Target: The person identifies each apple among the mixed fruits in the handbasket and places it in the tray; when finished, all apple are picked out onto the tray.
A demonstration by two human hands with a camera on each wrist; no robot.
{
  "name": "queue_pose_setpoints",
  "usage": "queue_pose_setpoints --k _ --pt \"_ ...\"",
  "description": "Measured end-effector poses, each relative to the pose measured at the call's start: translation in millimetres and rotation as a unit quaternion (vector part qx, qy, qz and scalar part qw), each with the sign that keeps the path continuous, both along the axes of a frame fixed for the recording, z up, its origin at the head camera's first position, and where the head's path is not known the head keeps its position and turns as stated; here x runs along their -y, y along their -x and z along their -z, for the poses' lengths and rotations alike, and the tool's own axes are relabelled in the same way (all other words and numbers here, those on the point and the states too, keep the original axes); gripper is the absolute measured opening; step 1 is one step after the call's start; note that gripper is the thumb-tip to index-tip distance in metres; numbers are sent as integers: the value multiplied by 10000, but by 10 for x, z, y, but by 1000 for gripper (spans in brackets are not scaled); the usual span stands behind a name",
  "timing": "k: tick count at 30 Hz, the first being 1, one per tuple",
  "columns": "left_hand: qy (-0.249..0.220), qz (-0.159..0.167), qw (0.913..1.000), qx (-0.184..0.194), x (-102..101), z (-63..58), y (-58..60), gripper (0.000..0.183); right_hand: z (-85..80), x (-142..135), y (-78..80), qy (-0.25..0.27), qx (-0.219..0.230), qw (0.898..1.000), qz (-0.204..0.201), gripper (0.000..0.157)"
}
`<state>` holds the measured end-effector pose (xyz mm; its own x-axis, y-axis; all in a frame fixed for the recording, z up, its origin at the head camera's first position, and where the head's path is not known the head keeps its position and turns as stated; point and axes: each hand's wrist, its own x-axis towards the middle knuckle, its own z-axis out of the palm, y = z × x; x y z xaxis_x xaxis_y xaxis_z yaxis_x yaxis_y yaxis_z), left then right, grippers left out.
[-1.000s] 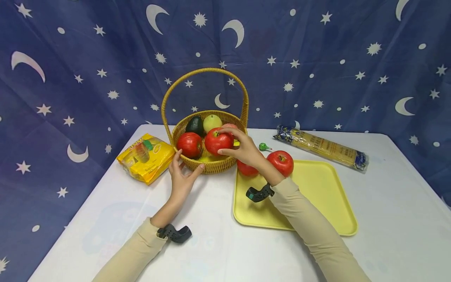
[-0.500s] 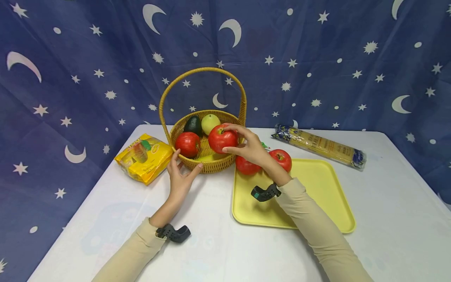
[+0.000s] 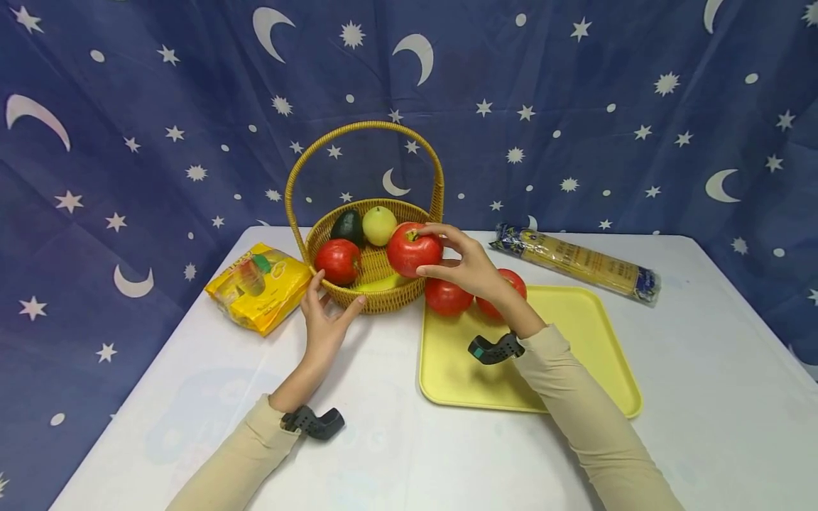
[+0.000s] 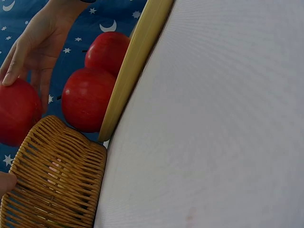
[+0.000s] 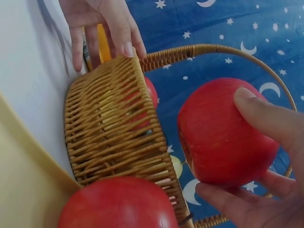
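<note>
My right hand (image 3: 469,266) grips a large red apple (image 3: 414,250) between thumb and fingers, over the right rim of the wicker basket (image 3: 383,304). In the right wrist view the apple (image 5: 228,133) is up above the rim. My left hand (image 3: 326,323) touches the basket's front left rim with spread fingers and thumb. Inside the basket are another red apple (image 3: 337,261), an avocado (image 3: 347,227), a yellow-green pear (image 3: 380,226) and a banana (image 3: 383,284). Two more red apples, the nearer (image 3: 447,298) and the farther (image 3: 511,282), sit on the yellow tray (image 3: 575,348), partly behind my right hand.
A yellow snack bag (image 3: 258,287) lies left of the basket. At the back right is a long clear packet of noodles (image 3: 575,264). The basket's tall arched handle (image 3: 364,125) rises in front of a blue star-and-moon curtain (image 3: 562,85).
My right hand has carried the apple to the right, from over the basket's middle to its right rim, showing more of the basket floor and banana. My left hand stays at the rim.
</note>
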<state>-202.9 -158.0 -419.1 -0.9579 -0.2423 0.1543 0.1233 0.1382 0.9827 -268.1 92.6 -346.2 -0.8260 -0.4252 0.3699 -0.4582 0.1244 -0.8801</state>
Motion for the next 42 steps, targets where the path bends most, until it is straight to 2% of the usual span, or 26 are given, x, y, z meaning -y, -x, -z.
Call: queue_pose_setpoints --k 24,29,36,42 --pt "95 4 10000 30 15 9 32 86 8 -472 13 120 217 9995 -197 59" --pt "66 16 10000 32 7 8 22 85 29 -571 15 136 323 9993 -99 59" --pt "73 8 10000 65 10 6 21 85 37 -705 22 107 241 9997 -14 59" --pt "62 19 10000 70 10 11 27 85 2 -817 26 121 -10 9999 87 58"
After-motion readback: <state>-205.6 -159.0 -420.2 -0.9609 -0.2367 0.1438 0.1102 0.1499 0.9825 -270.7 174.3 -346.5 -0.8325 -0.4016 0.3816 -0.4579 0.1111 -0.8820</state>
